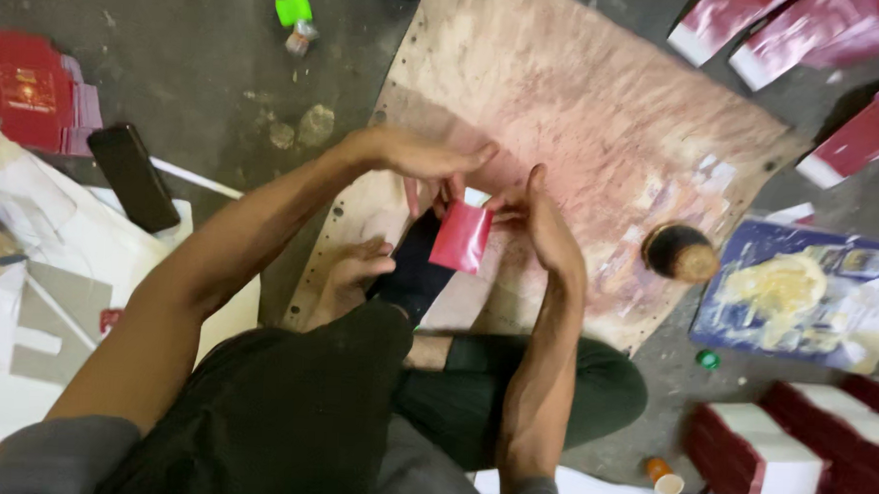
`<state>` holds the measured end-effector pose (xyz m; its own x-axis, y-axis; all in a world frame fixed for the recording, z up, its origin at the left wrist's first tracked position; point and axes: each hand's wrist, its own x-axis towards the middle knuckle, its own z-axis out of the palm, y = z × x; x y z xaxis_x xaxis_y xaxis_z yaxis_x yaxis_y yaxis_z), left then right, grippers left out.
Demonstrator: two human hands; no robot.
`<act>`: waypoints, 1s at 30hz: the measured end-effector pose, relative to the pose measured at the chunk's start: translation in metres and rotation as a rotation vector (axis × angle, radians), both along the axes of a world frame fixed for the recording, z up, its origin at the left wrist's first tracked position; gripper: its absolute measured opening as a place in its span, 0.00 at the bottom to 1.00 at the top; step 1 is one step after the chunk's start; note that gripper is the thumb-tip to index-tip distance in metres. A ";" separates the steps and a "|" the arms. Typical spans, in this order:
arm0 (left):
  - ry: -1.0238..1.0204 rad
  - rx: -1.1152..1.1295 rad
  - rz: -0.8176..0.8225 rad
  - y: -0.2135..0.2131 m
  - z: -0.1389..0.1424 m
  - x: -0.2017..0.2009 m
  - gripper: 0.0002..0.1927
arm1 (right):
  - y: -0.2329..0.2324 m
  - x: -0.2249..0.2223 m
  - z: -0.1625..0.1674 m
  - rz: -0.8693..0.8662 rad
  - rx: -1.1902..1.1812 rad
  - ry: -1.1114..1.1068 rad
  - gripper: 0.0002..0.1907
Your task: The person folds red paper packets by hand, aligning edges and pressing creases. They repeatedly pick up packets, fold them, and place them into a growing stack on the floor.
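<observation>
A worn pinkish sheet of board [600, 116] lies on the grey concrete floor [202, 63], a round dark brush head [680, 252] resting on it. A glue-smeared blue board [808, 294] sits to its right, stacks of maroon-edged white booklets [773, 463] below. A black phone [133, 176] lies left, a green cap [293, 7] beyond
</observation>
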<state>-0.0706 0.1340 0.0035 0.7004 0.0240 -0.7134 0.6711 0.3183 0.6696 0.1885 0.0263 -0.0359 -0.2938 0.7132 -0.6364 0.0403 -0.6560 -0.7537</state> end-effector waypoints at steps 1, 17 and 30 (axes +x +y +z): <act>-0.008 -0.008 0.047 0.003 -0.002 -0.002 0.60 | 0.000 -0.003 -0.003 -0.012 -0.089 -0.035 0.47; -0.014 -0.041 0.073 -0.005 -0.014 -0.001 0.65 | 0.013 -0.021 0.033 0.008 -0.010 -0.167 0.47; -0.075 -0.004 0.059 -0.005 -0.008 -0.008 0.66 | 0.019 -0.029 0.045 0.054 0.051 -0.208 0.48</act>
